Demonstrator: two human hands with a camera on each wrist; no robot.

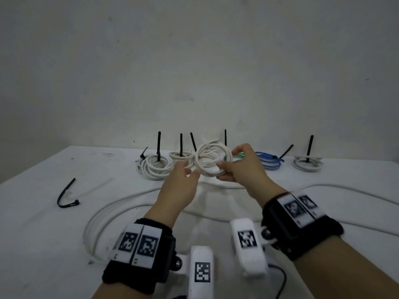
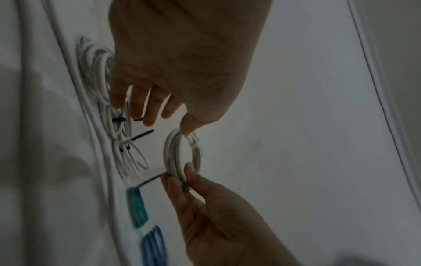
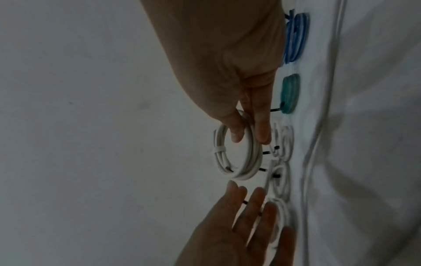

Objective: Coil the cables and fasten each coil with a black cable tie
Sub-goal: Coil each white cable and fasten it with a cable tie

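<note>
A: Head view first: what is in the grips?

B: A small white coil (image 1: 212, 159), held up in the air above the tabletop (image 1: 43, 223), just in front of the row of finished bundles. The right hand (image 1: 241, 167) pinches its rim between thumb and fingers. The left hand (image 1: 183, 180) is released, fingers spread and relaxed just beside the coil; the left wrist view suggests its thumb tip brushes the rim, though I can't tell for sure.

A: Which way does the ring sit?

B: It stands roughly upright, its open face turned toward the person, with no real long axis since it is nearly round. A small white band wraps one side of it, clear in the right wrist view, but I see no black tie on it.

A: How far along is the job?

B: Well along, I'd judge. Behind it lie several white coils (image 1: 156, 167), a green one (image 3: 290, 93), a blue one (image 1: 269, 161) and a grey one (image 1: 307, 164), each with a black tie tail sticking up. Left to do: fasten this coil, most likely with the spare black tie (image 1: 65, 196) lying at the left, and then coil the long loose white cable (image 1: 112, 210) sprawled across the near tabletop.
</note>
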